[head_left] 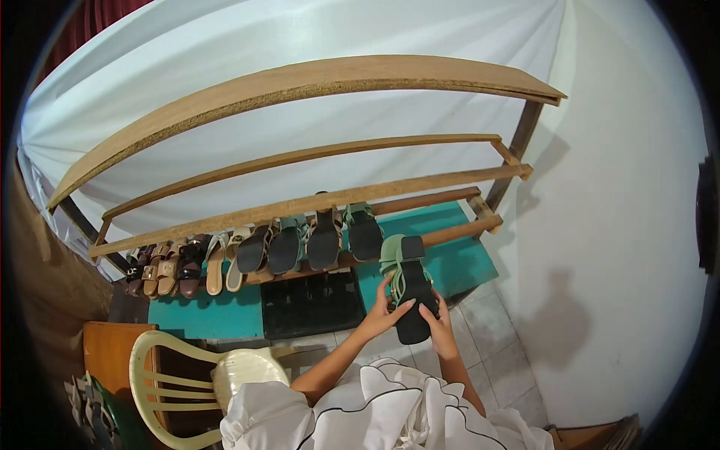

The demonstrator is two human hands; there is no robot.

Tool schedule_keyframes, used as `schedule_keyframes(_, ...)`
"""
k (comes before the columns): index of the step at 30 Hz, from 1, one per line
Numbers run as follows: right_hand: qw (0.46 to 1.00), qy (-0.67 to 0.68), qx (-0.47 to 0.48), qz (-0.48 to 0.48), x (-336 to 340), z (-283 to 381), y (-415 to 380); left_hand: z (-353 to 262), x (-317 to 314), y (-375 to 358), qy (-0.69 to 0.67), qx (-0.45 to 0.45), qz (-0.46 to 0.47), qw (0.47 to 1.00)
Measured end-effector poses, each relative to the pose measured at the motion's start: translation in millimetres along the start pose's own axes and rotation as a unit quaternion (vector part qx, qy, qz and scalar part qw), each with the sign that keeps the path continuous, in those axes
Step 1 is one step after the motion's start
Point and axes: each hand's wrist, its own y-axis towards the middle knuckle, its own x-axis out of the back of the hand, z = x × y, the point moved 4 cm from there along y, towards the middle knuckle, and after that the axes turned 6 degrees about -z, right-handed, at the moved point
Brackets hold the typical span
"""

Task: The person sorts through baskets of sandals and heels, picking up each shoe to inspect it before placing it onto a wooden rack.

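Note:
A pair of sandals with black soles and green straps is held in front of the lower rack, right of centre. My left hand grips the straps and sole edge from the left, its thumb on the black sole. From the right, my right hand holds the same sandals, thumb also pressed on the sole. Just beyond them, a black-soled sandal with green straps rests on the lower rack, at the right end of a row of several sandals. A tan sandal stands farther left in that row.
A wooden rack spans the view before a white cloth. Under it are a teal surface and a black panel. A cream plastic chair stands at lower left, an orange-brown wooden piece beside it. A white wall is right.

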Motion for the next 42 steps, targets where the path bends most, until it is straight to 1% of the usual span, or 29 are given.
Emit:
schedule_keyframes(1, 1.000, 0.015, -0.008, -0.005, 1, 1, 13, 0, 2, 13, 0.035, 0.002, 0.000, 0.999)
schedule_keyframes(3, 1.000, -0.001, 0.008, -0.011, 4, -1, 37, -3, 5, 38, 0.107, 0.005, 0.002, 0.994)
schedule_keyframes(5, 0.999, -0.019, 0.019, -0.018, 6, 0, 57, -8, 10, 49, 0.175, -0.009, -0.031, 0.984)
schedule_keyframes(9, 1.000, 0.006, -0.002, -0.014, 18, -12, 97, -22, 18, 62, 0.271, -0.060, -0.084, 0.957)
schedule_keyframes(10, 1.000, 0.004, -0.002, -0.013, 19, -13, 106, -26, 21, 66, 0.323, -0.134, -0.113, 0.930)
schedule_keyframes(12, 1.000, -0.002, -0.014, -0.013, 19, -14, 127, -31, 27, 72, 0.418, -0.276, -0.165, 0.850)
schedule_keyframes(15, 0.999, 0.016, -0.035, -0.005, 15, -22, 164, -34, 29, 84, 0.495, -0.304, -0.211, 0.786)
schedule_keyframes(16, 0.998, 0.017, -0.052, -0.008, 15, -29, 177, -27, 32, 88, 0.506, -0.276, -0.214, 0.788)
schedule_keyframes(18, 0.999, 0.001, -0.046, -0.007, 9, -37, 201, -11, 33, 95, 0.524, -0.220, -0.221, 0.792)
schedule_keyframes(20, 0.998, -0.025, -0.054, 0.007, 6, -41, 221, -3, 31, 95, 0.527, -0.213, -0.228, 0.790)
schedule_keyframes(24, 0.994, -0.007, -0.098, 0.051, -3, -50, 251, 1, 27, 96, 0.535, -0.187, -0.235, 0.790)
schedule_keyframes(28, 0.989, -0.057, -0.124, 0.052, -2, -72, 273, 1, 23, 99, 0.559, -0.168, -0.251, 0.773)
schedule_keyframes(30, 0.987, -0.074, -0.133, 0.059, -3, -78, 279, 1, 20, 100, 0.573, -0.149, -0.262, 0.762)
schedule_keyframes(33, 0.984, -0.097, -0.115, 0.099, -4, -75, 281, 2, 16, 101, 0.585, -0.128, -0.281, 0.750)
schedule_keyframes(36, 0.987, -0.062, -0.105, 0.102, -8, -65, 276, 4, 12, 104, 0.591, -0.118, -0.302, 0.738)
schedule_keyframes(39, 0.986, -0.056, -0.130, 0.089, -11, -56, 272, 5, 7, 106, 0.596, -0.103, -0.320, 0.729)
schedule_keyframes(42, 0.983, -0.047, -0.144, 0.105, -9, -62, 276, 8, 4, 108, 0.596, -0.092, -0.334, 0.725)
